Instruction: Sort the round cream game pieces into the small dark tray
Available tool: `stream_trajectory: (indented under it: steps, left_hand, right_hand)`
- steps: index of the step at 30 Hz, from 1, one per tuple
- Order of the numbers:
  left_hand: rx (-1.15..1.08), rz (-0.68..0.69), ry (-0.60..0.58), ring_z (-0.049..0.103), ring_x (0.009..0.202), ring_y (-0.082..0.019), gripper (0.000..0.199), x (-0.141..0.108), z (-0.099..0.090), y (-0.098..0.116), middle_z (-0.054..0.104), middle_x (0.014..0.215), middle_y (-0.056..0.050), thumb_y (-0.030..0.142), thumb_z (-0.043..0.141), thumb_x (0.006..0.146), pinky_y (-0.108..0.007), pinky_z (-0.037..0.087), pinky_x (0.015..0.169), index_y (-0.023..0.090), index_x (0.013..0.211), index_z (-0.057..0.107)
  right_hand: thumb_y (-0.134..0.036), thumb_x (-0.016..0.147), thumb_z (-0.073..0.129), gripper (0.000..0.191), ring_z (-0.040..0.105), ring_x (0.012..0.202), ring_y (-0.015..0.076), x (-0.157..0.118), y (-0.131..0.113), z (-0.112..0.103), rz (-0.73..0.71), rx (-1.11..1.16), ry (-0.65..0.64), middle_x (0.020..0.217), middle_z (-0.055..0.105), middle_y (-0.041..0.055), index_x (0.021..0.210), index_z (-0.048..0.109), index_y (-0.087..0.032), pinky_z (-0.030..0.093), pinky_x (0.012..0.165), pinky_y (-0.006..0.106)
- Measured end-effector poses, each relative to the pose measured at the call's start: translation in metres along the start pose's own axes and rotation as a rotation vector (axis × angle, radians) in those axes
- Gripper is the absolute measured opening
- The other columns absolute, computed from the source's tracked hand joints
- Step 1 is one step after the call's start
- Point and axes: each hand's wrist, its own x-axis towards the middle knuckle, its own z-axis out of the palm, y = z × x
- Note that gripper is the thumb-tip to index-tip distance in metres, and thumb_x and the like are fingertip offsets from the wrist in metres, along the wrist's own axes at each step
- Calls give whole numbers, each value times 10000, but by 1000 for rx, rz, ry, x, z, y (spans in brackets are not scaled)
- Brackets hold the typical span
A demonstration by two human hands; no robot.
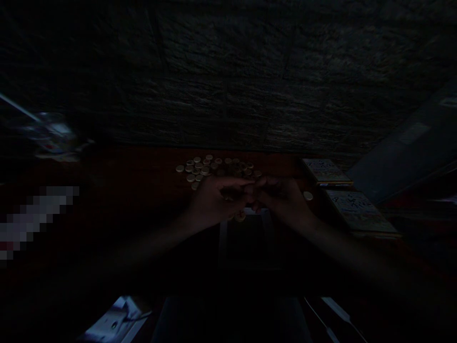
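Observation:
In dim light, my left hand [217,197] and my right hand [280,195] meet at the fingertips over the wooden table. Both are closed with bent fingers, and whatever may be between them is too dark to make out. Behind them lies a loose cluster of round pieces like xiangqi pieces [205,170], some hidden by my hands. One more round piece [240,216] shows just below the fingers, at the far edge of a dark, pale-rimmed open box or frame [223,243]. Right of my right hand, a single round piece [307,196] lies apart.
Two flat boxes, a far one [326,170] and a near one [360,212], lie at the table's right. A stone-like wall [228,100] rises behind the table [143,166]. A clear plastic item [57,136] stands at the left. White objects [114,324] show low at the left.

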Motion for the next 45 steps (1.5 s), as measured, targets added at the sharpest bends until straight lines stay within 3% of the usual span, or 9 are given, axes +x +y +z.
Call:
stream_trajectory:
  steps: [4,10,18,26,34,40,45]
  left_hand:
    - [34,23,-22,784,788,-182,283,-1,1,3,824,950,-58,183,747,817,-234,627,662,165,1097,788]
    - [-68,-21,-9,788,886,-194,281,1,-1,-1,819,1035,-69,260,734,884,-275,642,773,184,1152,771]
    - [-123,-49,66,773,729,-163,192,6,-2,0,822,859,-37,236,681,911,-250,629,649,191,1052,803]
    - [-20,-6,-73,791,880,-202,351,0,-1,1,819,1019,-76,201,736,846,-279,644,763,173,1195,754]
    - [65,3,-85,777,988,-217,408,-2,1,0,786,1167,-94,179,706,867,-291,644,815,174,1274,718]
    - [63,50,-56,769,1013,-211,358,0,-3,-3,792,1158,-66,234,729,887,-311,627,890,212,1245,739]
    - [-92,-41,0,789,892,-203,310,2,-3,-3,817,1053,-69,304,718,907,-302,648,802,205,1197,763]
  right_hand:
    - [-444,751,860,319,605,481,86,0,2,0,-5,-48,26,647,713,21,722,727,-156,485,461,198]
    - [-431,802,815,275,631,539,95,0,0,0,-26,5,0,705,725,20,766,739,-169,529,521,218]
    - [-347,867,731,171,705,639,130,0,-1,-1,-6,78,-39,774,764,40,862,781,-184,572,569,232]
    - [-451,743,852,309,632,522,106,2,1,-1,7,3,3,673,719,21,767,754,-159,523,500,224]
    - [-460,692,886,344,552,448,79,1,-1,-1,51,-63,37,629,691,5,729,723,-159,442,414,202]
    - [-446,762,840,300,602,512,84,2,0,0,14,4,18,662,700,7,779,754,-159,494,491,200]
    - [-368,794,814,199,661,563,110,1,-1,-1,-9,95,-11,713,735,21,832,775,-176,562,556,236]
